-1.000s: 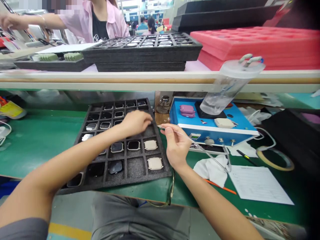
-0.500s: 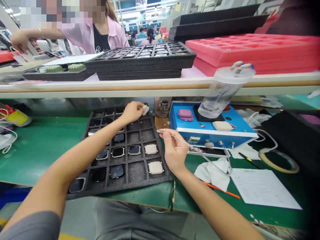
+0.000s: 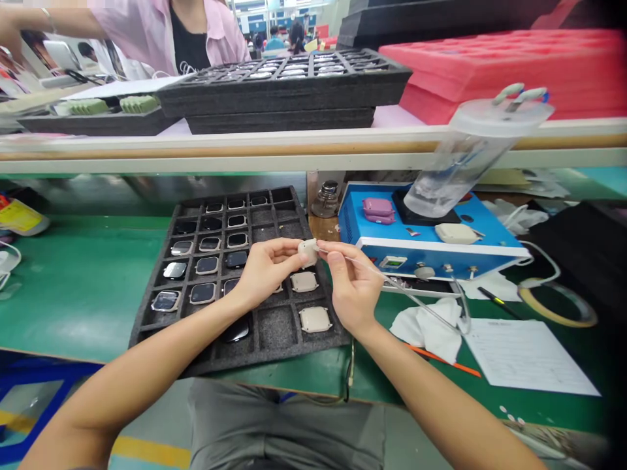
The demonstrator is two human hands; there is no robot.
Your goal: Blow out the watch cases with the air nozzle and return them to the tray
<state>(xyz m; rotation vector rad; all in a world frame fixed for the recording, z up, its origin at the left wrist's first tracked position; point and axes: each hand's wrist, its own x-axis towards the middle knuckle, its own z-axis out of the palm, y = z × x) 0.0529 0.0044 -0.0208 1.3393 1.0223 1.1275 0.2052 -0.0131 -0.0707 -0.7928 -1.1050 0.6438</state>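
Pinched between the fingers of my left hand (image 3: 267, 271) is a small cream-coloured case (image 3: 307, 252), held over the right side of the black foam tray (image 3: 274, 326). My right hand (image 3: 356, 281) grips a thin clear tube (image 3: 386, 281), its end touching or very near the case. The tube runs back toward the blue box (image 3: 441, 254). Dark-screened watch pieces (image 3: 202, 293) fill many compartments of the tray. Two cream cases (image 3: 315, 319) lie in its right column, below my hands. My left hand and forearm hide some compartments.
Pink cases (image 3: 378, 210), a cream case and a tilted clear cylinder (image 3: 458, 156) rest on the blue box. White tissue (image 3: 431, 326), a paper sheet (image 3: 529, 356) and a tape roll (image 3: 558, 302) lie right. A shelf (image 3: 274, 156) crosses ahead; a person in pink (image 3: 132, 29) is behind it.
My left hand has come from the tray's far right corner back toward me, bringing the cream case to my right hand. The view has shifted slightly.
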